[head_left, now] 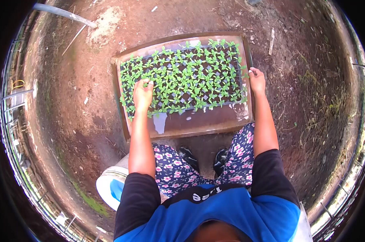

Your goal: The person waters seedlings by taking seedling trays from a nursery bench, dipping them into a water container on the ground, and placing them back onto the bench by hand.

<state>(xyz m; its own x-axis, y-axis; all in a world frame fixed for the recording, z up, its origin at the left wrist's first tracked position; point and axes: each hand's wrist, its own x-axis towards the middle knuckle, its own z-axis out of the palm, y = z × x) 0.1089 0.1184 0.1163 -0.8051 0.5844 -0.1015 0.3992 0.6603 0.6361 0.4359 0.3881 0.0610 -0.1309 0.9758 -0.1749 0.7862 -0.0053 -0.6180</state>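
Note:
A dark cell tray (242, 82) full of small green seedlings (190, 74) sits in a wide, shallow brown basin (198, 131) with water in it. Over the left part of the seedlings is my left hand (143, 96), its fingers curled with the thumb close to them. What those fingertips hold, if anything, is hidden among the leaves. My right hand (257, 82) is at the basin's right rim, thumb and fingers drawn together. Whether it grips the rim or a small piece, I cannot make out.
Brown soil (93, 121) surrounds the basin. A pole (65, 14) stands at the upper left, and a stick (272, 41) lies at the upper right. A white bucket-like container (108, 187) is beside my left side. My shoes (220, 161) are just below the basin.

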